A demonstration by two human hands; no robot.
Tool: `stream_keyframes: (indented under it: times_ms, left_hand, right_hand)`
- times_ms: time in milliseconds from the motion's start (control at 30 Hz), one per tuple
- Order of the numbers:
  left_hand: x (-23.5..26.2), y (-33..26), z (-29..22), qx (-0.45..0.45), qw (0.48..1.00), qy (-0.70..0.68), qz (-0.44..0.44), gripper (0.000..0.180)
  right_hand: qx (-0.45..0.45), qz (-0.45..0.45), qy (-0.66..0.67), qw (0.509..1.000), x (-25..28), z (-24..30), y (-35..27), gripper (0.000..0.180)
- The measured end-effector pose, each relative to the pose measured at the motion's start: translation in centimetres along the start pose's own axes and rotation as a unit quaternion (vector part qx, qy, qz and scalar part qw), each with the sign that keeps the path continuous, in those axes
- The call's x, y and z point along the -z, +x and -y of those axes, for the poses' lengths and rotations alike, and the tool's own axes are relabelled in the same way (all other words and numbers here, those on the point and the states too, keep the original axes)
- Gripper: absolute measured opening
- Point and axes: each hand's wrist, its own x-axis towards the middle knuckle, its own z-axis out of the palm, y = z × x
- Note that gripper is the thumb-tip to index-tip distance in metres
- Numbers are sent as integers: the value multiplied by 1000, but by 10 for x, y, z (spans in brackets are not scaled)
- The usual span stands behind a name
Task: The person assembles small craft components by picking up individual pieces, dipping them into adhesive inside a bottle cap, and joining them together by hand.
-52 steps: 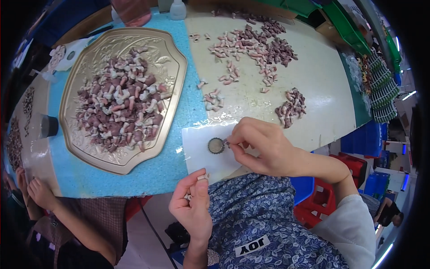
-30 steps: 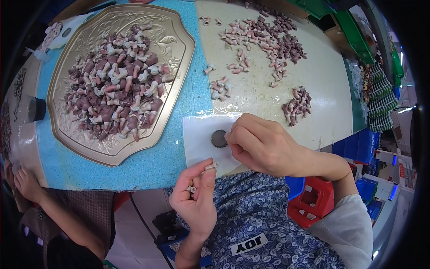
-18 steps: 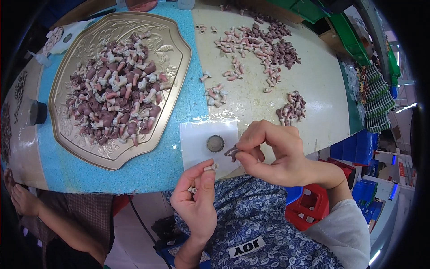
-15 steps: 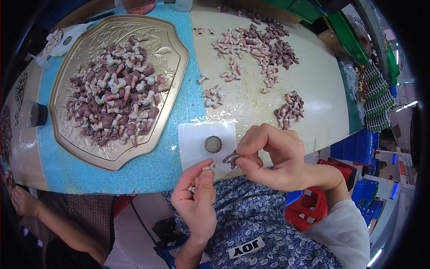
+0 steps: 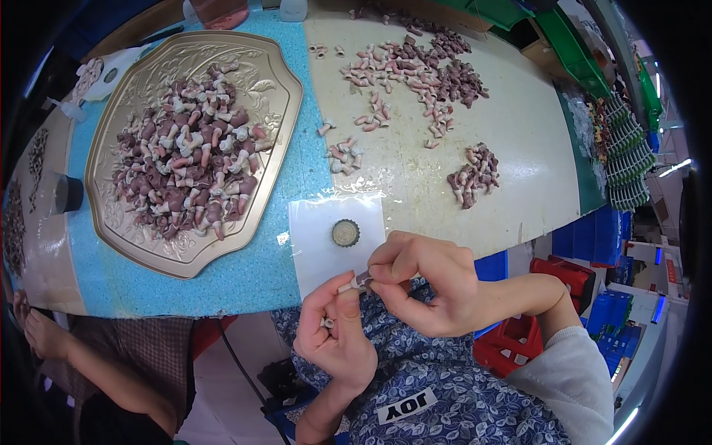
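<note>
Just over the table's near edge, my left hand (image 5: pixel 340 343) pinches a small white tube-like figurine part (image 5: pixel 346 287) between thumb and forefinger. More whitish parts (image 5: pixel 328 323) sit in its curled fingers. My right hand (image 5: pixel 434 285) grips a small mauve figurine part (image 5: pixel 364 279) in its fingertips, and the two parts meet end to end; whether they are joined is hidden by the fingers. Beyond the hands, a crimped bottle cap (image 5: pixel 345 233) rests on a white sheet (image 5: pixel 315 263) under clear plastic.
A gold tray (image 5: pixel 278 141) at left holds a heap of mauve, pink and white figurine parts. Looser piles of mauve parts (image 5: pixel 473 174) and pink parts (image 5: pixel 371 70) lie on the table. At far left is another person's hand (image 5: pixel 44 334). A dark cup (image 5: pixel 68 193) stands beyond.
My right hand has moved left and slightly down, bringing the mauve part against the white one. My left hand has shifted slightly right and down. The view has shifted a little.
</note>
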Motion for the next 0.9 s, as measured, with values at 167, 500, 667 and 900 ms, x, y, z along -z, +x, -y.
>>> stream_keyframes:
  times_ms: [167, 500, 667, 900]
  left_hand:
    - [12, 19, -7, -132, 973, 162, 95, 16]
    - [-1, 35, -11, -268, 882, 256, 290, 28]
    - [-19, 18, -7, -156, 927, 238, 243, 32]
    - [-5, 13, -38, 306, 901, -227, 206, 14]
  right_hand:
    - [7, 0, 17, 1000, 8, -4, 0, 19]
    - [-16, -15, 48, 999, 17, 4, -16, 16]
    - [-13, -41, 65, 997, 29, -8, -27, 14]
    - [-146, -85, -247, 954, 134, -46, -27, 7]
